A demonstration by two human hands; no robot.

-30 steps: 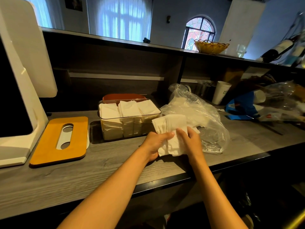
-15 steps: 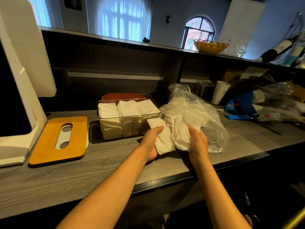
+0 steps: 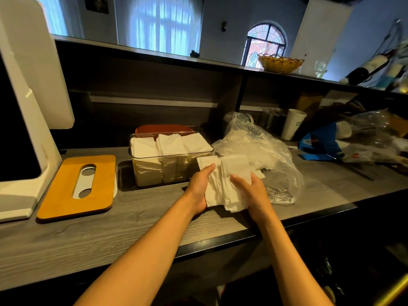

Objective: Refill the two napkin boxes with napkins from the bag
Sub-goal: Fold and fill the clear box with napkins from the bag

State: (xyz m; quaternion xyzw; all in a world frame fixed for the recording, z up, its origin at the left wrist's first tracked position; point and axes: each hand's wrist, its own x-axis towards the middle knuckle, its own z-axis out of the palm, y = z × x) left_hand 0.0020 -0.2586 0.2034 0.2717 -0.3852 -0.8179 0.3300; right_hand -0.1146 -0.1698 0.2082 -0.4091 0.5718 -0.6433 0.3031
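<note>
A stack of white napkins (image 3: 229, 180) is held between both hands just above the counter. My left hand (image 3: 199, 188) grips its left side with the thumb on top. My right hand (image 3: 254, 192) grips the right side, fingers curled round the stack. Behind them stands a clear napkin box (image 3: 170, 171) packed with three rows of white napkins. A second, orange-brown box (image 3: 163, 128) shows behind it, its contents hidden. The clear plastic bag (image 3: 271, 160) lies just right of the hands, with more napkins showing inside.
A wooden lid with a slot (image 3: 79, 184) lies left of the clear box, next to a white screen stand (image 3: 26, 107). A paper cup (image 3: 294, 123), a blue bag (image 3: 322, 144) and crumpled plastic sit at the right. The counter's front edge (image 3: 220, 241) runs below the hands.
The right hand went into the bag with part of the stack, then came back; both hands now hold a thicker stack together in front of the bag.
</note>
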